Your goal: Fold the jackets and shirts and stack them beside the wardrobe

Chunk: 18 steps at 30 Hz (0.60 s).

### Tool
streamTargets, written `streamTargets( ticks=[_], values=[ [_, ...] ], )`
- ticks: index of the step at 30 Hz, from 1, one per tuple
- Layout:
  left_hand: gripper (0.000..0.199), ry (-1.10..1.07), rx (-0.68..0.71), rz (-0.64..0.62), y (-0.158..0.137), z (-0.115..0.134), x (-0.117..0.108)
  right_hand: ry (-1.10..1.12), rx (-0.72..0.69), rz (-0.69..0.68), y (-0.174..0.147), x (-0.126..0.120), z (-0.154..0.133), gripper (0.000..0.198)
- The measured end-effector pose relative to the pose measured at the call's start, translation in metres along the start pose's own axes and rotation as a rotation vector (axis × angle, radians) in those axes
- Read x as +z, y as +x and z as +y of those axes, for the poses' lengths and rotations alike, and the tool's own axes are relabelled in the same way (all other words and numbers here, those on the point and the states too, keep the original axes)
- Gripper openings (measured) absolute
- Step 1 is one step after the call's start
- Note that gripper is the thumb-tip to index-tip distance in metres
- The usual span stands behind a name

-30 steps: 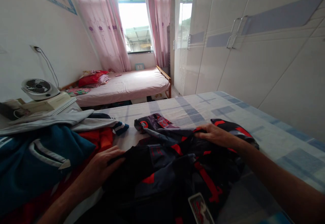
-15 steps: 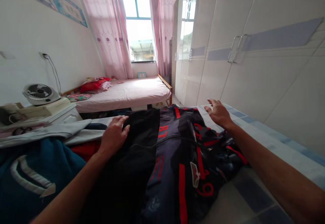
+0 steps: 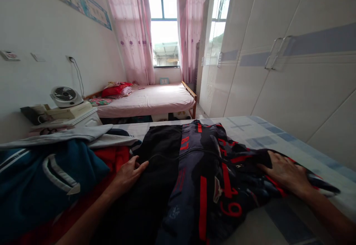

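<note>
A dark jacket [image 3: 194, 178] with red strips, red lettering and a long zipper lies spread on a bed, its left part plain black. My left hand [image 3: 130, 172] rests at the left edge of the black part, thumb and fingers apart. On the jacket's right side, my right hand [image 3: 287, 172] lies flat over a sleeve [image 3: 256, 159], fingers spread. The sleeve stretches out to the right beneath that hand. Beside my left arm is a heap with a teal garment [image 3: 91, 163] with white trim, a red garment [image 3: 114, 159] and a light grey one [image 3: 80, 133].
Under the jacket is a blue-and-white checked bed sheet [image 3: 258, 130]. A white wardrobe [image 3: 250, 89] runs along the right. Ahead stands a pink-covered bed [image 3: 155, 100] below a curtained window. A small fan [image 3: 66, 95] sits on boxes at the left.
My right hand has come down from above the bed onto the sleeve, which now extends farther right. My left hand has moved lower along the black edge. The view has turned slightly left.
</note>
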<state>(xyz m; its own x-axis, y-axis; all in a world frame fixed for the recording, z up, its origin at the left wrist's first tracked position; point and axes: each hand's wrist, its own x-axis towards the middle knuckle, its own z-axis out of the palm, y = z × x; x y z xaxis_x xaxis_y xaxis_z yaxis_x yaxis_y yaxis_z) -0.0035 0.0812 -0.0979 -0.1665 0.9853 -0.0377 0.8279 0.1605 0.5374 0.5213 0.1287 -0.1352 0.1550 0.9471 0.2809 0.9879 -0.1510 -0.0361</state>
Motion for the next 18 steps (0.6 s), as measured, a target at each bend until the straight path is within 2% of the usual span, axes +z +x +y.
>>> streamTargets(
  ticks=[2,6,8,10,12,15,18],
  values=[
    [0.077,0.017,-0.012,0.008,0.002,0.002,0.003,-0.009,0.024,-0.082,0.002,0.0,0.005,0.055],
    [0.075,0.233,0.095,0.169,0.007,-0.004,0.014,-0.032,-0.052,-0.195,0.0,-0.013,-0.004,0.037],
    [0.078,0.274,0.101,0.177,0.005,-0.006,0.015,-0.011,-0.071,-0.224,-0.002,-0.021,-0.009,0.032],
    [0.072,0.216,0.154,0.085,-0.005,-0.005,0.01,0.02,-0.066,-0.183,-0.005,-0.03,-0.009,0.031],
    [0.063,0.124,0.244,-0.058,-0.021,-0.001,0.001,0.04,-0.038,-0.084,-0.007,-0.039,-0.003,0.031],
    [0.069,0.033,0.323,-0.269,-0.05,0.006,-0.009,0.025,-0.012,0.072,-0.009,-0.049,0.012,0.031],
    [0.066,-0.014,0.342,-0.27,-0.071,0.013,-0.012,0.001,-0.009,0.121,-0.007,-0.058,0.025,0.031]
  ],
)
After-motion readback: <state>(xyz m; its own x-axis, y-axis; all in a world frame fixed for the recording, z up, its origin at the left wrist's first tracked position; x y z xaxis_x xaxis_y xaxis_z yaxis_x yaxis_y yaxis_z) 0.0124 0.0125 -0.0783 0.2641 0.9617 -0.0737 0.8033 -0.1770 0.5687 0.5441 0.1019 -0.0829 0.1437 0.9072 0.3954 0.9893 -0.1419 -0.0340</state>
